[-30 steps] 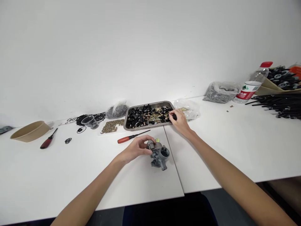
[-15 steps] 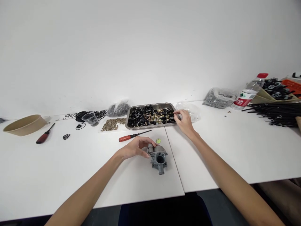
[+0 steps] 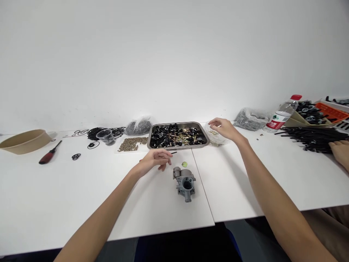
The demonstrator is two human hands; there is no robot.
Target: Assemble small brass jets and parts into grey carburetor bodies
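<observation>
A grey metal carburetor [image 3: 183, 174] stands on the white table in front of me, with no hand touching it. My left hand [image 3: 156, 160] hovers to its left, fingers loosely apart and nothing in them. It covers most of a screwdriver, whose shaft tip [image 3: 173, 152] peeks out beside the fingers. My right hand [image 3: 224, 128] is over a clear plastic bag [image 3: 218, 141] of small parts, right of the metal tray; its fingers are spread and hold nothing visible. A small yellow-green piece [image 3: 184, 164] lies just behind the carburetor.
The metal tray [image 3: 180, 147] holds black and brass parts. Left of it are small brass pieces [image 3: 131, 144], a plastic cup [image 3: 107, 137], black rings [image 3: 76, 157], another screwdriver [image 3: 47, 157]. At right are a bottle [image 3: 280, 118], black tubes [image 3: 311, 138] and another person's hand [image 3: 340, 153].
My left hand has let go of the carburetor and moved back-left over the screwdriver. My right hand has left the tray's right end for the plastic bag. Another person's hand has appeared at right.
</observation>
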